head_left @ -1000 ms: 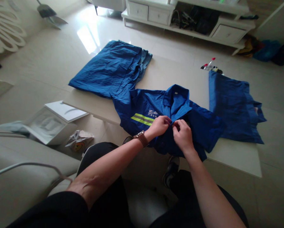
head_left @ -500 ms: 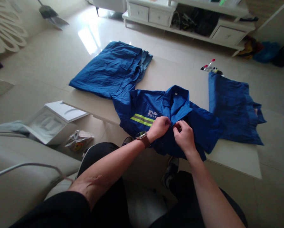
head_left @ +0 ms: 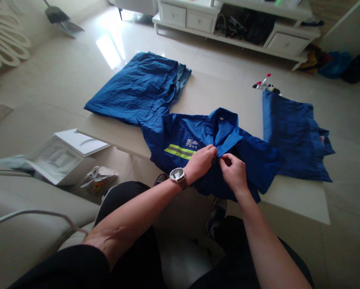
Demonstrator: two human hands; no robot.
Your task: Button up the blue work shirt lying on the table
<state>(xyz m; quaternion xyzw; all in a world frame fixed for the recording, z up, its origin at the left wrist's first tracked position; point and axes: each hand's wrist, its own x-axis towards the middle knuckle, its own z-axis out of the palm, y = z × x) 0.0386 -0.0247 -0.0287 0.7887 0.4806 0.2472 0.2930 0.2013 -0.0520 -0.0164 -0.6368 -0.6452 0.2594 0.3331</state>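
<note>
A blue work jacket with a yellow-and-grey reflective stripe and a white chest logo lies spread at the near edge of the pale table, collar pointing away from me. My left hand, with a watch on its wrist, pinches the jacket's front edge just below the collar. Close beside it, my right hand pinches the opposite front edge between thumb and fingers. The fingertips nearly meet; whether a button sits between them is too small to tell.
Folded blue garments lie on the table's left, more blue clothing on its right. Red-capped bottles stand at the far right edge. A white box and a plastic bag are on the left, beside the sofa.
My left wrist has turned so the watch face shows more. Both hands keep their pinch at the jacket front, with the fingers shifted slightly. The whole view has moved a little.
</note>
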